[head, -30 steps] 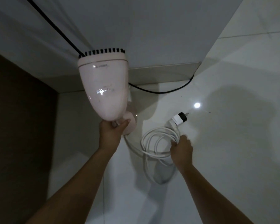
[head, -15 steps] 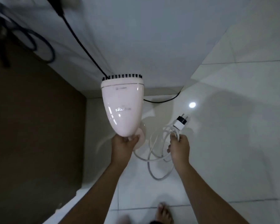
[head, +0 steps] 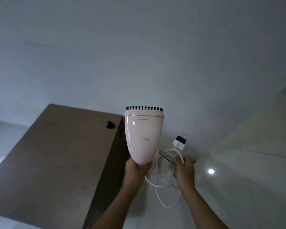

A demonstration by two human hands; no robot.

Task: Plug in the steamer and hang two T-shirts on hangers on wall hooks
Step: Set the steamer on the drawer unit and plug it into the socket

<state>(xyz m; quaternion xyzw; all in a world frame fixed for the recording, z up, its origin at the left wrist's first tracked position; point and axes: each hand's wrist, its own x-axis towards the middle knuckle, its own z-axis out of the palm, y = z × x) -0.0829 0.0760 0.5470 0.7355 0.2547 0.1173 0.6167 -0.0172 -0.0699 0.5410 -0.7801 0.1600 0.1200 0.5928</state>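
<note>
My left hand (head: 138, 169) is gripping the pale pink cone-shaped plastic steamer (head: 143, 138) upright by its narrow end. My right hand (head: 184, 172) is holding the coiled white cord (head: 162, 184), with its black-and-white plug (head: 179, 142) jutting just above and its prongs pointing at the grey wall (head: 139, 55).

Brown cabinet (head: 56, 154) (black piece (head: 110, 125) on top) beside white wall (head: 139, 47).

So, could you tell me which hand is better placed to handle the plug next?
Probably the right hand: it holds the coiled cord just below the plug, whose pins stick up free. The left hand is gripping the steamer at its narrow end.
</note>
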